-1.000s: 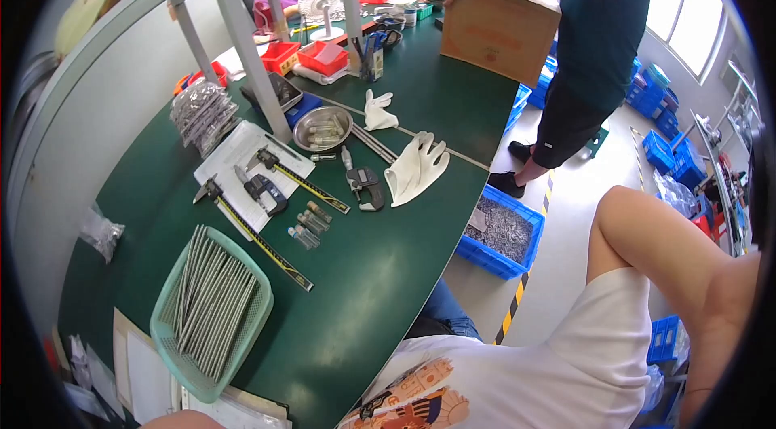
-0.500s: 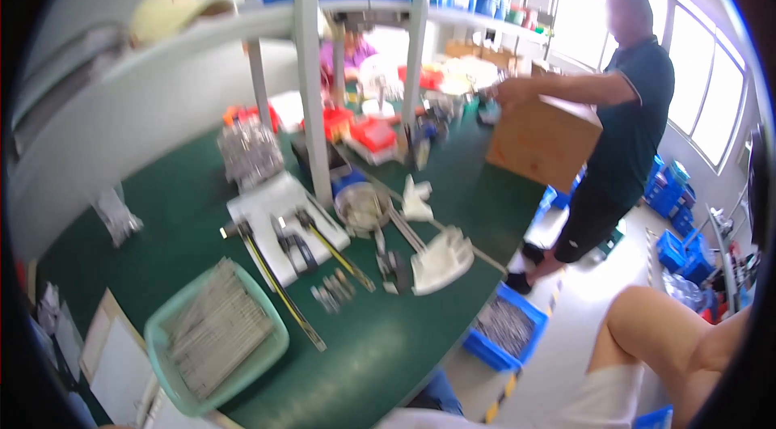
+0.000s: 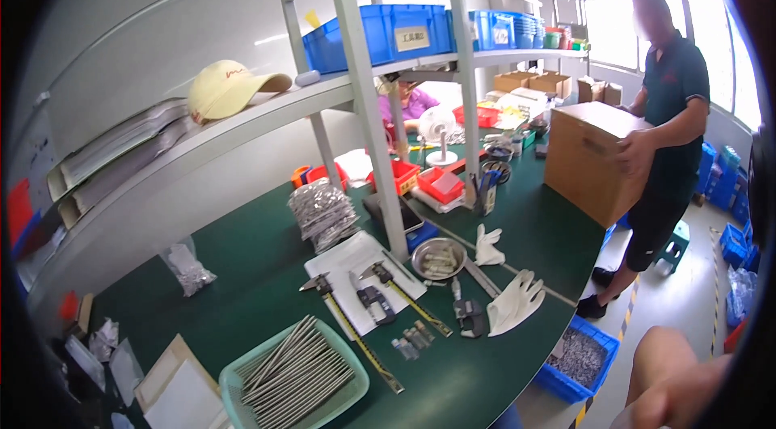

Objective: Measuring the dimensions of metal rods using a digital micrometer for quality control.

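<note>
— What is on the left of the counter (image 3: pixel 242 267)?

— A green basket (image 3: pixel 234 384) with holes in its sides. It is full of thin shiny metal rods (image 3: pixel 295 376). They all lie the same way, from near-left up to far-right.

— And in the middle?

— Long measuring tools (image 3: pixel 360 344) with yellow strips, on and beside a white sheet (image 3: pixel 347 263). Past them sits a round metal bowl (image 3: pixel 439 257), smooth and shiny.

— What comes next?

— A soft white glove (image 3: pixel 517 304), flat on the counter near its right edge. Its fingers point up and to the right. Below the edge, on the floor, is a blue bin (image 3: pixel 578 360) of small grey bits.

— Where are the hands?

— Neither one shows, so I cannot tell if they are open or closed, or hold anything. Only a bare limb (image 3: pixel 671 384) pokes in at the bottom right corner. The glove and bin lie to its left, so the right side is nearer them.

— Who is far right?

— Another person holding a big brown cardboard box (image 3: pixel 590 158)
</note>
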Demonstrator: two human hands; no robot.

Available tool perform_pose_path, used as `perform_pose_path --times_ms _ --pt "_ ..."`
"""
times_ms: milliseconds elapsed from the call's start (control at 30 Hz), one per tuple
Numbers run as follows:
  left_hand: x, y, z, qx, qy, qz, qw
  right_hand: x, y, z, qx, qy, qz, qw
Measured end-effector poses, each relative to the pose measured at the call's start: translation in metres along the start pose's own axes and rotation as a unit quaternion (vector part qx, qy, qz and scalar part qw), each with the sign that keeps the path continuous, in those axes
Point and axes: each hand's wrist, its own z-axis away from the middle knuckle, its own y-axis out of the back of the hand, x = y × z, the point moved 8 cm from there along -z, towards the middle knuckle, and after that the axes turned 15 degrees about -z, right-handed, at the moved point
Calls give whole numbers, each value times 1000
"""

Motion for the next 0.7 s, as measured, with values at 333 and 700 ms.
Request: perform_pose_path --times_ms 333,700 --pt "-4 -1 2 -21 -9 -10 1000 14 -4 -9 -21 71 85 994" --pt "-8 9 -2 -27 -11 -27 999 17 -7 -15 -45 140 98 984"
